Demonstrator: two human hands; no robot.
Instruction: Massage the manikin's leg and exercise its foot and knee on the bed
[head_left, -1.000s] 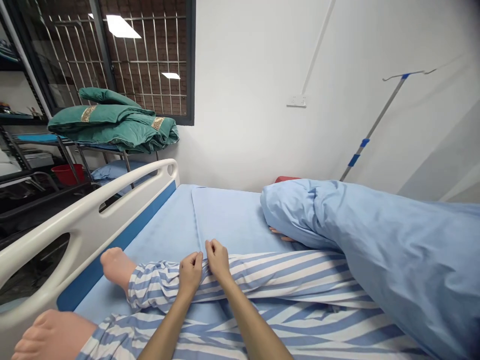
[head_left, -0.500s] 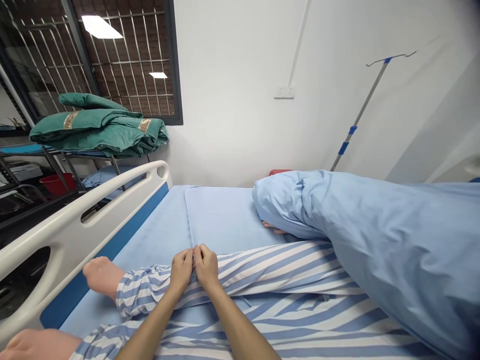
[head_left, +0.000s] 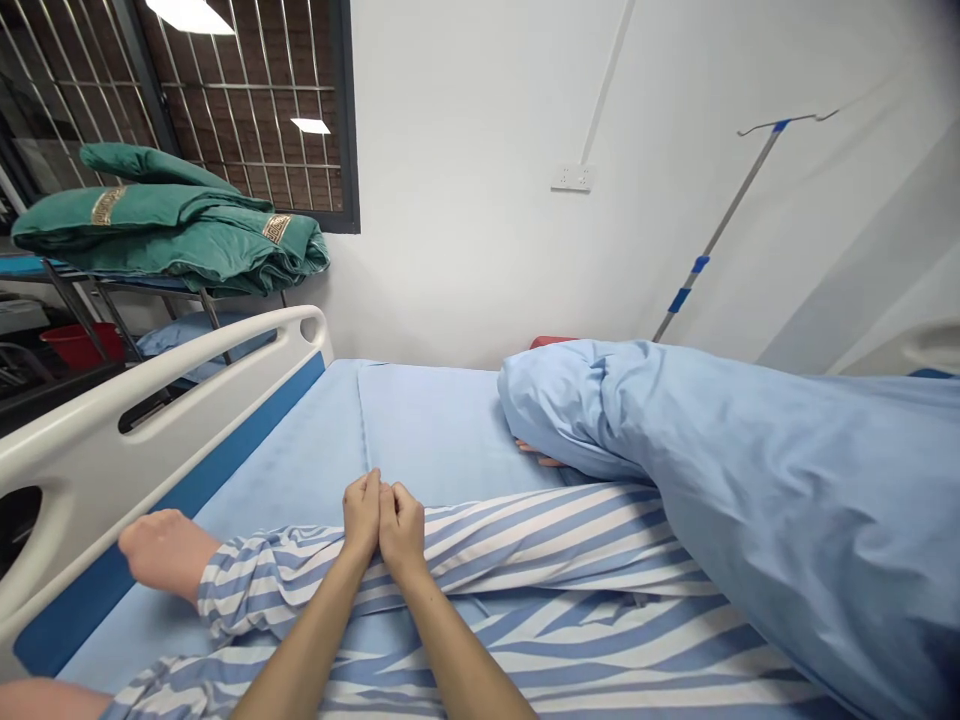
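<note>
My left hand (head_left: 362, 512) and my right hand (head_left: 401, 520) are side by side, touching, over the farther striped trouser leg (head_left: 525, 530). Both have curled fingers, knuckles up; what they may be gripping is hidden beneath them. A seam in the light blue bed sheet (head_left: 435, 420) runs down towards my hands. The legs belong to a figure lying on the bed, whose smooth foot (head_left: 169, 550) looks like a manikin's. A blue quilt (head_left: 750, 450) covers the figure's upper part, and some fingers (head_left: 538, 453) show under its edge.
A white and blue bed end board (head_left: 217, 370) stands at the left. Behind it, a green folded quilt (head_left: 187, 235) lies on a rack near a red bucket (head_left: 82, 345). A drip pole (head_left: 724, 215) rises behind the bed at the right, before the white wall (head_left: 465, 200).
The view has shifted a little, with the bed and background moving left and mostly upward. My hands stay together over the leg, and their fingers remain curled.
</note>
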